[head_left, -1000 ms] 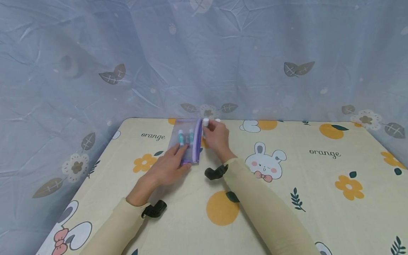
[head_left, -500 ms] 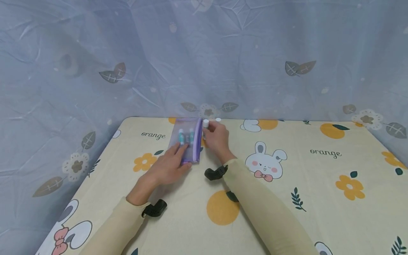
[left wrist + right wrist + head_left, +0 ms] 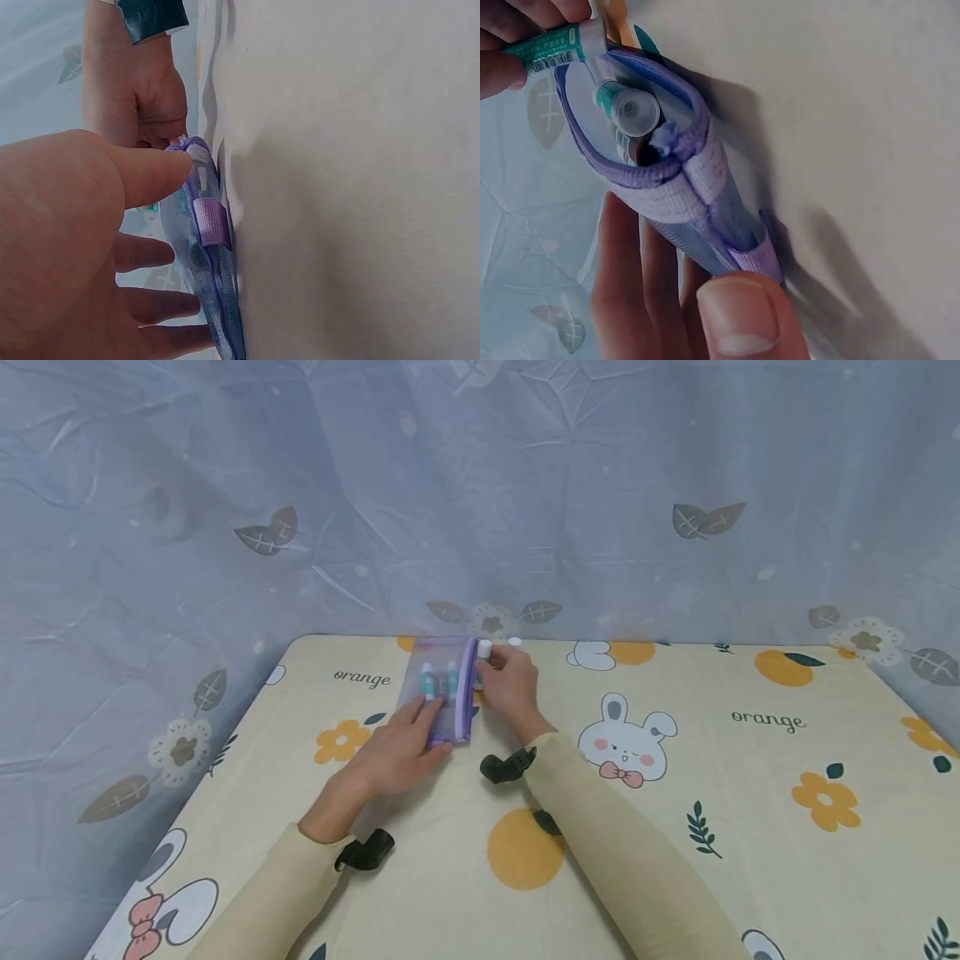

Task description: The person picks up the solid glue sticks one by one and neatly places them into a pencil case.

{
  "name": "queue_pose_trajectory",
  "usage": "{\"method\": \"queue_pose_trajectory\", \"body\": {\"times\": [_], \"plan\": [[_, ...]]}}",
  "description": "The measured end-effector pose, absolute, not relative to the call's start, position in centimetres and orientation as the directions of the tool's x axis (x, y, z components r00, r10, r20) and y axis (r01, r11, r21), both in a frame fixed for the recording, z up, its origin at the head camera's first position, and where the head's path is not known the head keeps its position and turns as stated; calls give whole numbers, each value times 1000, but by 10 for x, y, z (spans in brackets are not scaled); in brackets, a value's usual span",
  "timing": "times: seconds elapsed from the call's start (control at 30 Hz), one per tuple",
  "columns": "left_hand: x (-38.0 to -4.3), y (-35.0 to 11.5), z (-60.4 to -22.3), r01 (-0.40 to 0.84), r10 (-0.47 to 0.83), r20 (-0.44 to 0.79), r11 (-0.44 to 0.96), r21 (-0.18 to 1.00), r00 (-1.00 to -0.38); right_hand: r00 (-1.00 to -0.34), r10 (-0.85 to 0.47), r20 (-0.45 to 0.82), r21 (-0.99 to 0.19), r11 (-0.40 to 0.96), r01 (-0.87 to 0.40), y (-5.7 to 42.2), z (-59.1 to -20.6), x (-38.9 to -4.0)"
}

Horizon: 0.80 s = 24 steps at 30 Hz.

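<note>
A purple mesh zip pouch point(image 3: 462, 710) lies at the far side of the table, its mouth facing right and gaping in the right wrist view. My left hand point(image 3: 397, 756) rests on it with straight fingers, the thumb at its near corner. Two small teal-and-white tubes point(image 3: 427, 681) show through the mesh; a round white tube end point(image 3: 635, 112) faces the mouth. My right hand point(image 3: 512, 689) pinches a green tube point(image 3: 551, 49) with printed text and a barcode, beside the pouch mouth. Its white end point(image 3: 484, 649) points up in the head view.
Behind my right hand a white cap point(image 3: 514, 642) shows; the rest of that thing is hidden. The table has a cream cloth point(image 3: 442, 893) printed with oranges and rabbits. A grey-blue curtain point(image 3: 480, 527) hangs right behind the far edge.
</note>
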<state>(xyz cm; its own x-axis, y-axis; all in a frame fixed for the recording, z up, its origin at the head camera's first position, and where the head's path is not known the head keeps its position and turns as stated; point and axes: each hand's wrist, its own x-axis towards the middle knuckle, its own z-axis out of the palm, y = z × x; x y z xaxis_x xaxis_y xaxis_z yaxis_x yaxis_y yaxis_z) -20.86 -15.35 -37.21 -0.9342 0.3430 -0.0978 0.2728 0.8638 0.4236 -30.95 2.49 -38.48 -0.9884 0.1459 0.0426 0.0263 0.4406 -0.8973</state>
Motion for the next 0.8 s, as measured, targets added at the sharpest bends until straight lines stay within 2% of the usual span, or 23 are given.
{"method": "queue_pose_trajectory", "body": {"times": [0.13,0.43,0.67,0.8], "plan": [[-208,-154,-372,277,346,-89,860,427,-934,-989,149,9,-913,406,53,23,-386,-310],[-206,-155,-373,286,354,-82,854,434,-932,-986,125,-108,-969,209,132,22,-392,-313],[-206,-154,-371,282,349,-81,854,437,-933,-973,78,-219,-976,-39,216,26,-393,-314],[-207,-153,-371,288,354,-74,852,438,-932,-964,46,-260,-960,-119,254,28,-393,-313]]}}
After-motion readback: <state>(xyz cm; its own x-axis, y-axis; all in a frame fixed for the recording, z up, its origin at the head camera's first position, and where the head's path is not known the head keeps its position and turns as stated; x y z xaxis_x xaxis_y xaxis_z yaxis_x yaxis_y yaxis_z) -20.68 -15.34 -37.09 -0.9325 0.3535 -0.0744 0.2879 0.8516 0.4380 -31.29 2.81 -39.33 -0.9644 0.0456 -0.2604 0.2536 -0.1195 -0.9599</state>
